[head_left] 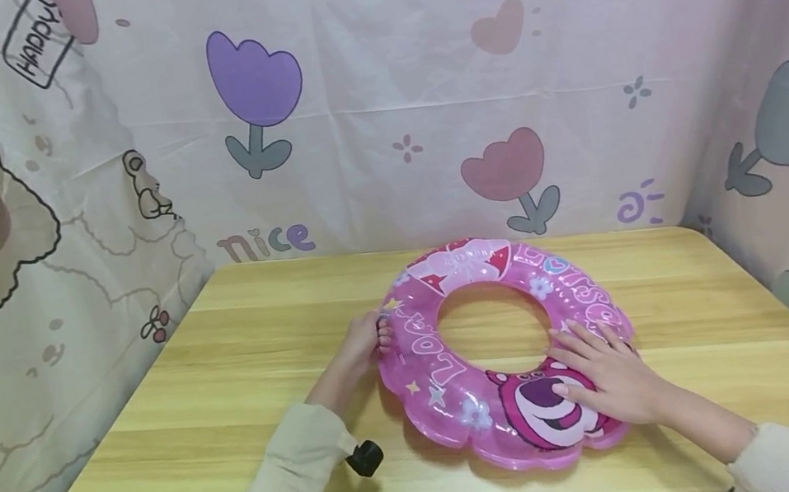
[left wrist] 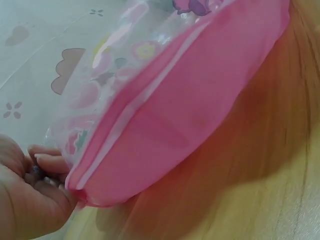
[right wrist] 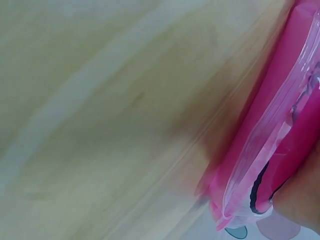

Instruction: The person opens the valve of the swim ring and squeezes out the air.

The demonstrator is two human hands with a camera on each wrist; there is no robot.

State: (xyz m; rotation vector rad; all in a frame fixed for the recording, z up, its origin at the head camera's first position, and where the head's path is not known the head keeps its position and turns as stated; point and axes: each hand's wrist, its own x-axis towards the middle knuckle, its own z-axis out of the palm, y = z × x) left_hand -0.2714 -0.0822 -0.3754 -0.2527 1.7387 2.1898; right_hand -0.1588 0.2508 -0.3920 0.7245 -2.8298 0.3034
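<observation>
A pink inflatable swim ring with a bear face, white flowers and lettering lies on the wooden table. On its left side, my left hand grips the outer edge with curled fingers. The left wrist view shows that hand at the seam of the ring, whose clear printed top and solid pink underside are both visible. My right hand rests palm down on the ring's right front, fingers spread, partly covering the bear face. In the right wrist view, only part of that hand shows against the ring.
The wooden table extends around the ring on all sides. Behind and beside it hang pale cloths printed with tulips, hearts and words. A small black device sits at my left wrist, by the beige sleeve.
</observation>
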